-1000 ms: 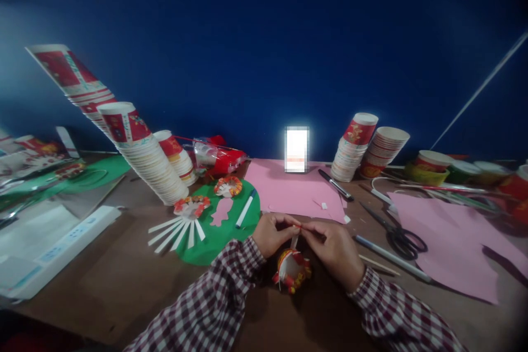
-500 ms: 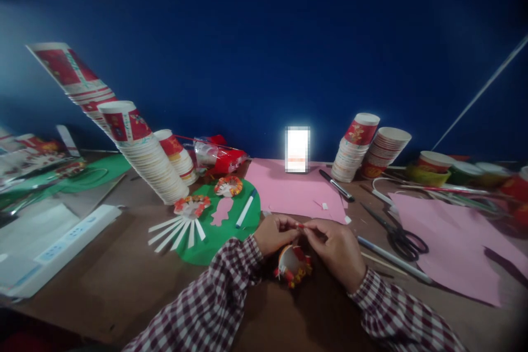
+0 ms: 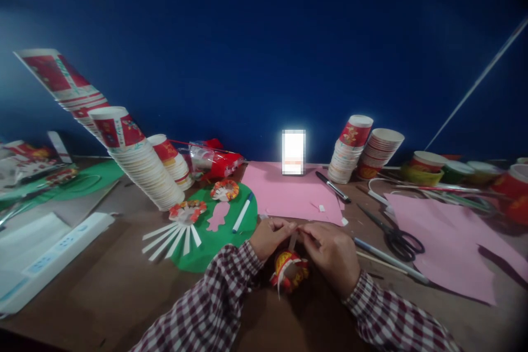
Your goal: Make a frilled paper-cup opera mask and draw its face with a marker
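Observation:
My left hand (image 3: 270, 237) and my right hand (image 3: 333, 253) meet at the front middle of the table, thumbs and fingertips pinched together on a narrow paper strip (image 3: 293, 241). The strip runs down to a red and yellow cut paper cup (image 3: 292, 275), which hangs or rests just below and between the hands. Its cut strips curl around the rim. Fingertips hide the strip's upper end. Left of my left hand, a green paper circle (image 3: 193, 253) bears a pink paper fish shape (image 3: 218, 216), a marker (image 3: 242, 212) and a cut cup piece (image 3: 225, 191).
Leaning cup stacks (image 3: 140, 165) stand at the left, shorter stacks (image 3: 350, 148) at the right. Black scissors (image 3: 398, 241) lie beside pink paper (image 3: 449, 253). Another pink sheet (image 3: 289, 192) lies behind my hands, a white power strip (image 3: 53, 264) at the left.
The cup piece has turned between my hands, and a pale strip now shows below the fingertips. The whole view has shifted slightly, so the table things appear further left.

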The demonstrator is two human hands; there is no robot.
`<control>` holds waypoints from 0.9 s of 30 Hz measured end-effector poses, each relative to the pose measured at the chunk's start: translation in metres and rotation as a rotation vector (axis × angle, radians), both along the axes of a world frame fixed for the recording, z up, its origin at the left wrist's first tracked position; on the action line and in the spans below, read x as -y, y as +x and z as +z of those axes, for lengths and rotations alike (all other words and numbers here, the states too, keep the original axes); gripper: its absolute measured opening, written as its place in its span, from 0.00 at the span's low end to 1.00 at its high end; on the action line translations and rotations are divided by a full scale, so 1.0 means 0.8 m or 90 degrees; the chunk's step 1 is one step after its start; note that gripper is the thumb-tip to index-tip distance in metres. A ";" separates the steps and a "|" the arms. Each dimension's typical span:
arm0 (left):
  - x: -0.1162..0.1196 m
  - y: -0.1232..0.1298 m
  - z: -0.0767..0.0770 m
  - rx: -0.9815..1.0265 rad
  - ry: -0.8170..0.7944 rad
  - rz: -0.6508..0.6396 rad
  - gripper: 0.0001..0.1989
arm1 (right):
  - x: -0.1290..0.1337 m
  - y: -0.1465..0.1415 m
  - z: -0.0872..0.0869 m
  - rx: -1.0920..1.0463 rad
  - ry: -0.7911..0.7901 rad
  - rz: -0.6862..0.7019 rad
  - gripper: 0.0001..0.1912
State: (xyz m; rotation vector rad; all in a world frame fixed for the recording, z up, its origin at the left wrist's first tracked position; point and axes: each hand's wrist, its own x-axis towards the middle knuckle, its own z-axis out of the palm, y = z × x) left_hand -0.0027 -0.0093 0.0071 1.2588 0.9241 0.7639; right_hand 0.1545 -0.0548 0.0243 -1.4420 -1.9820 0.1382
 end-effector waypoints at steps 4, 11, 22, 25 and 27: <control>-0.003 0.000 -0.006 -0.045 -0.008 0.010 0.21 | 0.002 -0.001 -0.002 0.034 0.033 -0.006 0.08; -0.003 0.000 -0.004 -0.050 0.002 0.031 0.18 | 0.001 -0.002 -0.004 0.033 0.015 0.007 0.09; -0.003 -0.004 -0.003 -0.085 0.078 0.009 0.15 | 0.002 -0.001 0.000 0.003 -0.035 0.011 0.09; -0.002 -0.004 -0.003 -0.098 0.079 0.006 0.15 | 0.003 -0.002 0.002 0.004 -0.037 0.004 0.08; -0.002 -0.003 -0.002 -0.103 0.078 0.002 0.16 | 0.004 -0.003 0.004 0.009 -0.035 0.000 0.08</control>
